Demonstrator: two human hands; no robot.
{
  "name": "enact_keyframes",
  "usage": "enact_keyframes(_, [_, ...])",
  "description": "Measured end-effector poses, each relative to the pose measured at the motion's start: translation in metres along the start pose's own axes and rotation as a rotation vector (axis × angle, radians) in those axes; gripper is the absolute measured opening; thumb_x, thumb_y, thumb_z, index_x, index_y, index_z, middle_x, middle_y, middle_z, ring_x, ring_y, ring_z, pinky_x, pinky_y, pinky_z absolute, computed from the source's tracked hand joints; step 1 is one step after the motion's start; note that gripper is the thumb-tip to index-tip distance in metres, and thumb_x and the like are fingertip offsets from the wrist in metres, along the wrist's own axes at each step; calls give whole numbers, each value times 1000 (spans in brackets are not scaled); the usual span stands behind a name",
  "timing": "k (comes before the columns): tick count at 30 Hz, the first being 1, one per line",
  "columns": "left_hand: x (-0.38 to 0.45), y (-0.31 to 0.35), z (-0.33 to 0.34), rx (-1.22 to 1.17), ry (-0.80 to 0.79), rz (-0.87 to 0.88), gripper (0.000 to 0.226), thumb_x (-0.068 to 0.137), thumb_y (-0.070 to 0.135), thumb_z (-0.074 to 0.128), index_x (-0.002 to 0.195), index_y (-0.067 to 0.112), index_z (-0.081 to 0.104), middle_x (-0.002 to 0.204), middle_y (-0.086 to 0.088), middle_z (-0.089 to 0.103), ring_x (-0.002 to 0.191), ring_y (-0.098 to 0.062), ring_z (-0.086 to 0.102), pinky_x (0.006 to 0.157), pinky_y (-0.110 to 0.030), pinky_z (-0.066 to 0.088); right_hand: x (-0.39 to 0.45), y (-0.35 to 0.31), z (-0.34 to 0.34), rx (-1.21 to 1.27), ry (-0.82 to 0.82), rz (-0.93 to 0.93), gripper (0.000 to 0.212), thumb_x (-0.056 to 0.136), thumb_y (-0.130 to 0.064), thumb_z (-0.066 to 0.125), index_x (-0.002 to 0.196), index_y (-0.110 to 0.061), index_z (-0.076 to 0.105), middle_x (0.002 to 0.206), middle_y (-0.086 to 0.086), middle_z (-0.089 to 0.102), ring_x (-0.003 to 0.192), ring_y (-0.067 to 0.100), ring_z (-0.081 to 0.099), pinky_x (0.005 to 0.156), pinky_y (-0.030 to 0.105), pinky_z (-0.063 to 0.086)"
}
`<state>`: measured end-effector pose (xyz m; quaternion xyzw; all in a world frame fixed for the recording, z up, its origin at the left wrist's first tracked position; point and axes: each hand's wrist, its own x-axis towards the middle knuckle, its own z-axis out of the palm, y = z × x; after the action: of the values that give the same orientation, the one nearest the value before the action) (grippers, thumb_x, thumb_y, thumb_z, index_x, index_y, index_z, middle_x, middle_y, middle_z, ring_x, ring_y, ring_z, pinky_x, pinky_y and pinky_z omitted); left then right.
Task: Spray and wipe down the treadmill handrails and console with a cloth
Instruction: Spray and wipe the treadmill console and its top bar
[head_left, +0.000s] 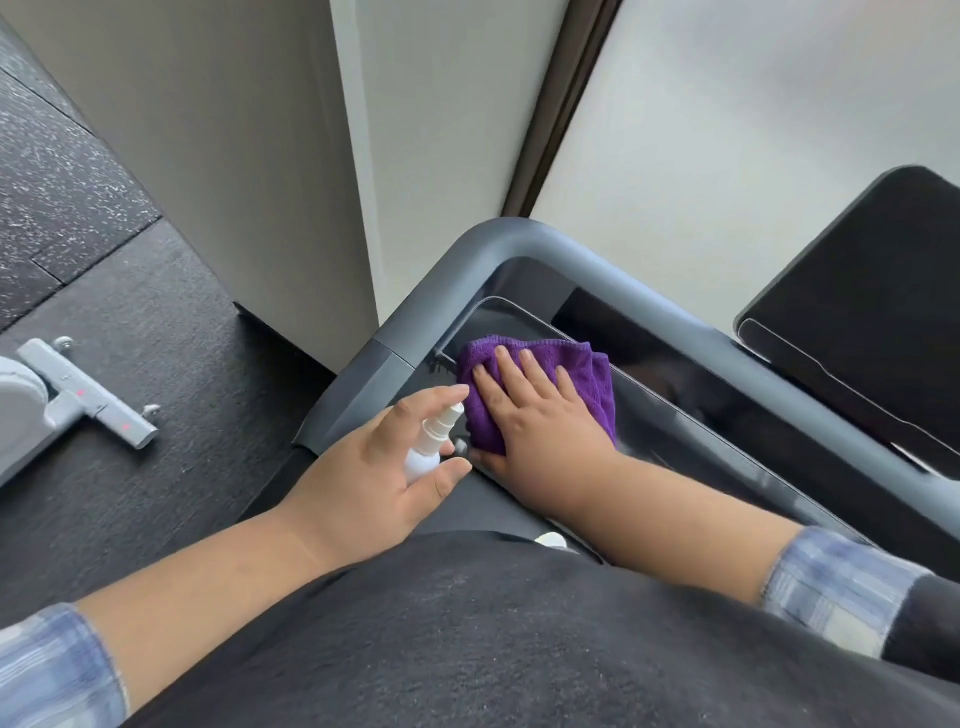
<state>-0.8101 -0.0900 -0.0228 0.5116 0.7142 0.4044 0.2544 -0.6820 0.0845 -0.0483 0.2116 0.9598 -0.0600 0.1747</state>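
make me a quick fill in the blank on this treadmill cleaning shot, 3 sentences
1. The right hand presses a cloth whose colour is ____.
2. The left hand holds a small white ____.
3. The cloth lies on the glossy black console, just inside the grey ____.

Missing words: purple; spray bottle; handrail

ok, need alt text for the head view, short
A person's right hand presses a purple cloth flat on the treadmill's glossy black console, while the left hand holds a small white spray bottle beside it. A grey handrail curves behind.
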Motion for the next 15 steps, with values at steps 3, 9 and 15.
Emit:
enact_keyframes(3, [-2, 2, 2, 0, 11, -26, 55, 88, 53, 54, 138, 48, 33, 102, 27, 57, 93, 15, 57, 81, 0, 37, 20, 5, -12, 14, 15, -5, 88, 94, -68, 40, 161, -26, 1, 169, 3, -5, 155, 28, -4, 123, 53, 4])
enact_keyframes(9, [-9, 5, 9, 49, 23, -71, 56, 87, 60, 51, 138, 57, 27, 101, 26, 58, 97, 9, 55, 80, 0, 37, 40, 3, -22, 67, 30, 45, 83, 96, -63, 39, 161, -25, 5, 169, 3, -4, 155, 27, -4, 124, 54, 5])
enact_keyframes(15, [-16, 9, 8, 55, 47, -69, 56, 87, 59, 49, 138, 56, 26, 99, 27, 56, 93, 11, 54, 80, -2, 37, -7, 10, 5, 67, 63, 33, 85, 94, -70, 39, 161, -29, 4, 169, -1, -3, 155, 24, -4, 125, 50, 3])
